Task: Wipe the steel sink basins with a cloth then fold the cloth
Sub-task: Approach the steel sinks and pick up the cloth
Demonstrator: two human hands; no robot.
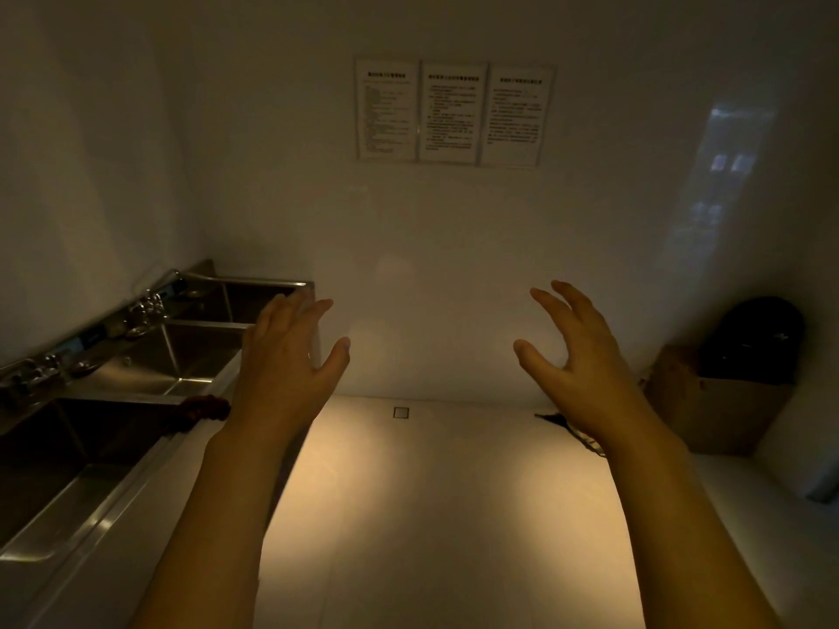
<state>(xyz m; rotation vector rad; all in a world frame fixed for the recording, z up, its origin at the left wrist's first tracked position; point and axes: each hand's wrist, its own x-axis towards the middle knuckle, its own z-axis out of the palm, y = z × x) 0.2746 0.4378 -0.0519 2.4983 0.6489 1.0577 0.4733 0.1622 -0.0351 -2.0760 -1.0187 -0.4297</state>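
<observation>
Both hands, the left hand (290, 356) and right hand (576, 351), are up with fingers spread, holding nothing. A dark cloth (199, 413) hangs on the sink's (136, 501) front edge, ready to grab.

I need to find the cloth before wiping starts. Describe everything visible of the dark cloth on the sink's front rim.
The dark cloth looks reddish-brown in the dim light, soft and bunched into a crumpled lump rather than folded. It sits draped over the front rim of the steel sink, near the divider between the nearest basin and the middle one, with part hanging toward the near basin. Neither hand holds it; the left hand is raised just to its right, its wrist partly overlapping the cloth in view.
</observation>
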